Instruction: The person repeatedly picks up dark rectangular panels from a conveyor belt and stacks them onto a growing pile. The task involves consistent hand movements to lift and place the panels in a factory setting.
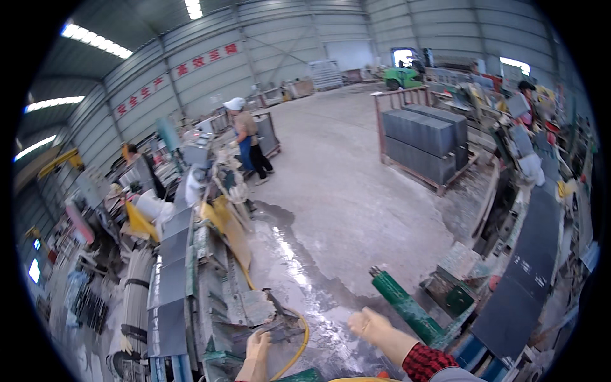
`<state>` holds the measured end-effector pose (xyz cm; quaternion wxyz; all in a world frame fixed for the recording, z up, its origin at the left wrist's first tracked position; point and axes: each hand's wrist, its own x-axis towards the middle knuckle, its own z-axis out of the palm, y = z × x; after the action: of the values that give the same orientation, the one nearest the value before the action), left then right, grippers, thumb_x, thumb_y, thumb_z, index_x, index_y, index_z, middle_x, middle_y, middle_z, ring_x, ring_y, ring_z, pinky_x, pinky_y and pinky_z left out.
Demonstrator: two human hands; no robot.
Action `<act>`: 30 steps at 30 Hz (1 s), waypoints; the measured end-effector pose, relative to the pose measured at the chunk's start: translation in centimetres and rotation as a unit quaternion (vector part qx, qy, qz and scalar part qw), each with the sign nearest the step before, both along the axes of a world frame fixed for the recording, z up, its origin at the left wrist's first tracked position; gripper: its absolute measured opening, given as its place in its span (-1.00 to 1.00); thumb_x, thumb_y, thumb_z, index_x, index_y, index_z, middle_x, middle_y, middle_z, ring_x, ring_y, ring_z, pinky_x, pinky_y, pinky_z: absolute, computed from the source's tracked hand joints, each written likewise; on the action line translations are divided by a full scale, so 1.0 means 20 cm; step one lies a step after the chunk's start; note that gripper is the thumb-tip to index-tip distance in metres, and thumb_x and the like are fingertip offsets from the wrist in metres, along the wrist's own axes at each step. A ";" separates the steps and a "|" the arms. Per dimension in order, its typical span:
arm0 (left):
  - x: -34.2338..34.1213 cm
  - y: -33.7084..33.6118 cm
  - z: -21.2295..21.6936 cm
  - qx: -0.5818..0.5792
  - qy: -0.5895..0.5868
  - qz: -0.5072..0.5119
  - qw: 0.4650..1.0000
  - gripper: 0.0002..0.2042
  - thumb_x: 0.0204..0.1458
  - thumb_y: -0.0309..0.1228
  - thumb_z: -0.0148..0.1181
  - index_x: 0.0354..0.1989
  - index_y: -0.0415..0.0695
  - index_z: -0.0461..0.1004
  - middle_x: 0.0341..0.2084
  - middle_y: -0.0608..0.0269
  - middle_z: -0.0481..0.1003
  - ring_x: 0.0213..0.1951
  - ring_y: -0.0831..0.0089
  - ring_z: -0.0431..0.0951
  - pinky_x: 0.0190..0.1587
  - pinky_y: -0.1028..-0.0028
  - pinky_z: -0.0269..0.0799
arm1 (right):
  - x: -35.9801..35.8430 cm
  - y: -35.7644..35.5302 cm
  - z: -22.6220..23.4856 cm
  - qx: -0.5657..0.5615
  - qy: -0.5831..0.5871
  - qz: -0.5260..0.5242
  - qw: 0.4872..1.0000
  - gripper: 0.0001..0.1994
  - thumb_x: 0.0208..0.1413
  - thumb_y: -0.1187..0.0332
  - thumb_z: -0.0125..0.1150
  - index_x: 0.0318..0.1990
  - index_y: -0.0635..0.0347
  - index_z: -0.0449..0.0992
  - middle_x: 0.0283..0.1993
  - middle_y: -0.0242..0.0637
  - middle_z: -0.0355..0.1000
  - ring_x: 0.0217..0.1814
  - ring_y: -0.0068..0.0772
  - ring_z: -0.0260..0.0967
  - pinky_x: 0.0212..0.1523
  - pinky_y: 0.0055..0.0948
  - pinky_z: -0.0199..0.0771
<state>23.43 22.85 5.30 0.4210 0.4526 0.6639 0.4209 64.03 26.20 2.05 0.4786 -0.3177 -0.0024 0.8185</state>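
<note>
My left hand (258,347) is low in the picture, beside the green machine frame at the left line. Its fingers look loosely curled, and I see nothing in them. Over the wet floor, my right hand (371,325) is closed in a loose fist with nothing visible in it. My right arm wears a red and black checked cuff (425,363). Just beyond that hand lies a green roller-like tube (407,307) on a machine frame. A yellow hose (304,337) curves between the two hands.
Dark slabs (172,277) run along the left line, and more dark slabs (519,293) along the right one. Stacked dark blocks (420,137) stand on a rusty rack. A person in a white cap (247,137) stands ahead; a green forklift (402,76) is far back.
</note>
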 end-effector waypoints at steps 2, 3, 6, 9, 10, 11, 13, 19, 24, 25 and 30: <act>-0.34 -0.16 0.02 0.106 0.194 0.087 0.971 -0.61 0.10 -0.50 0.07 0.11 -0.40 0.34 -0.13 -0.06 0.54 -0.09 0.23 0.58 -0.03 0.40 0.49 | -0.36 -0.06 -0.05 0.024 -0.049 0.124 0.991 -0.53 0.38 0.15 -0.18 0.08 0.52 0.34 0.02 0.07 0.46 -0.01 -0.05 0.45 -0.01 -0.15 0.49; -0.44 -0.23 0.03 0.166 0.211 0.168 0.949 -0.62 0.07 -0.53 0.06 0.08 -0.41 0.36 -0.11 -0.09 0.54 -0.07 0.16 0.57 0.01 0.38 0.46 | -0.44 -0.10 -0.08 0.051 -0.023 0.170 0.984 -0.54 0.37 0.19 -0.17 0.11 0.53 0.31 0.08 0.09 0.43 0.05 -0.05 0.43 0.04 -0.16 0.47; -0.80 -0.48 0.22 0.102 0.399 0.234 0.881 -0.52 0.08 -0.42 0.10 0.18 -0.37 0.30 0.03 -0.23 0.44 0.07 -0.06 0.45 0.19 0.21 0.31 | -0.67 -0.20 -0.05 0.027 -0.001 0.253 0.967 -0.55 0.36 0.23 -0.16 0.12 0.55 0.30 0.17 0.12 0.35 0.15 -0.05 0.37 0.15 -0.19 0.41; -1.27 -0.74 0.04 0.112 0.485 0.298 0.814 -0.47 0.09 -0.39 0.10 0.24 -0.36 0.24 0.16 -0.25 0.33 0.18 -0.09 0.33 0.29 0.18 0.18 | -0.81 -0.20 -0.09 0.014 0.000 0.262 0.965 -0.58 0.33 0.29 -0.12 0.14 0.54 0.29 0.18 0.11 0.34 0.16 -0.01 0.35 0.18 -0.19 0.38; -1.25 -0.77 0.08 0.064 0.482 0.305 0.819 -0.46 0.11 -0.39 0.07 0.26 -0.36 0.20 0.23 -0.25 0.24 0.26 -0.09 0.22 0.35 0.17 0.06 | -0.80 -0.18 -0.13 0.019 -0.018 0.237 0.971 -0.60 0.33 0.29 -0.11 0.11 0.53 0.31 0.13 0.08 0.38 0.11 -0.02 0.39 0.12 -0.17 0.43; -1.29 -0.81 0.08 0.029 0.477 0.325 0.816 -0.45 0.12 -0.37 0.08 0.28 -0.30 0.20 0.26 -0.28 0.19 0.31 -0.17 0.10 0.37 0.05 -0.04 | -0.80 -0.15 -0.14 0.026 -0.032 0.222 0.974 -0.62 0.33 0.29 -0.10 0.08 0.51 0.33 0.08 0.06 0.42 0.06 -0.02 0.43 0.05 -0.15 0.48; -1.36 -0.81 0.12 0.003 0.482 0.302 0.822 -0.46 0.13 -0.34 0.07 0.28 -0.31 0.20 0.26 -0.28 0.19 0.31 -0.18 0.10 0.36 0.06 -0.04 | -0.79 -0.11 -0.12 0.024 -0.097 0.177 0.979 -0.65 0.33 0.29 -0.10 0.04 0.46 0.36 0.02 0.05 0.46 -0.01 -0.02 0.48 -0.03 -0.12 0.54; -1.60 -0.64 0.14 0.044 0.522 0.255 0.812 -0.47 0.16 -0.25 0.05 0.27 -0.23 0.24 0.28 -0.18 0.19 0.33 -0.11 0.09 0.39 0.10 -0.06 | -0.70 -0.07 -0.22 0.101 -0.173 0.169 0.965 -0.54 0.34 0.13 -0.26 0.09 0.39 0.31 0.16 0.08 0.35 0.15 0.09 0.33 0.12 0.03 0.33; -1.62 -0.46 0.17 0.027 0.514 0.217 0.829 -0.49 0.13 -0.24 0.07 0.24 -0.18 0.28 0.26 -0.06 0.24 0.31 -0.06 0.14 0.38 0.08 -0.06 | -0.63 -0.13 -0.31 -0.098 0.029 0.170 0.980 -0.61 0.32 0.17 -0.16 0.03 0.36 0.34 0.04 0.07 0.43 0.01 0.11 0.43 -0.01 0.04 0.45; -1.58 -0.44 0.20 0.012 0.518 0.214 0.828 -0.50 0.12 -0.25 0.08 0.23 -0.18 0.29 0.25 -0.04 0.26 0.30 -0.06 0.16 0.37 0.07 -0.05 | -0.69 -0.21 -0.18 -0.041 -0.166 0.168 0.971 -0.65 0.31 0.21 -0.11 0.01 0.35 0.36 -0.02 0.05 0.48 -0.05 0.10 0.47 -0.07 0.02 0.51; -1.60 -0.46 0.18 0.074 0.520 0.224 0.821 -0.54 0.06 -0.30 0.13 0.14 -0.20 0.36 0.17 -0.03 0.33 0.24 -0.03 0.21 0.33 0.05 -0.02 | -0.79 -0.28 -0.18 -0.101 -0.393 0.175 0.897 -0.64 0.31 0.25 -0.11 0.06 0.40 0.33 0.04 0.07 0.44 0.00 0.09 0.44 0.00 -0.01 0.49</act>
<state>-8.49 13.63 8.90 -0.1274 0.4734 0.8339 0.2536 48.15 20.52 -1.61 0.2530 -0.6543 -0.1632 0.6937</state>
